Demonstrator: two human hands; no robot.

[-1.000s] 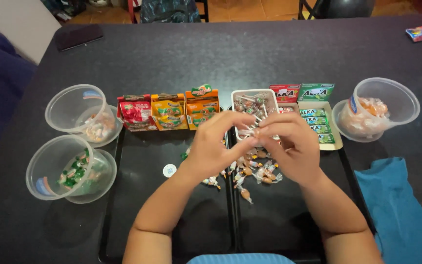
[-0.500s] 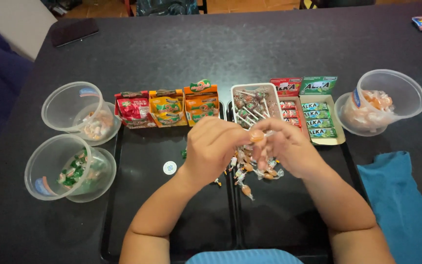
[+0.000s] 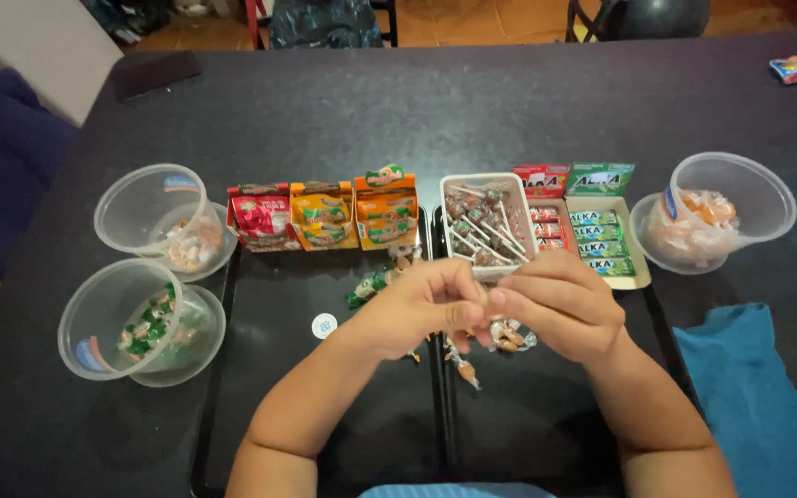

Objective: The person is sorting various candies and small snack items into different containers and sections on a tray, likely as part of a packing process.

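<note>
While both hands meet mid-tray, left hand (image 3: 422, 309) and right hand (image 3: 560, 304) pinch one wrapped candy (image 3: 506, 334): light, crinkly, slippery; grip twisted ends.

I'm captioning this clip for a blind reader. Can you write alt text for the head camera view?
Two bare hands, the left hand and right hand, meet fingertip to fingertip over small wrapped candies scattered on two black rectangular trays on a dark table. Behind them stand a white tub of lollipops and coloured candy boxes; clear plastic bowls sit at both sides.
</note>
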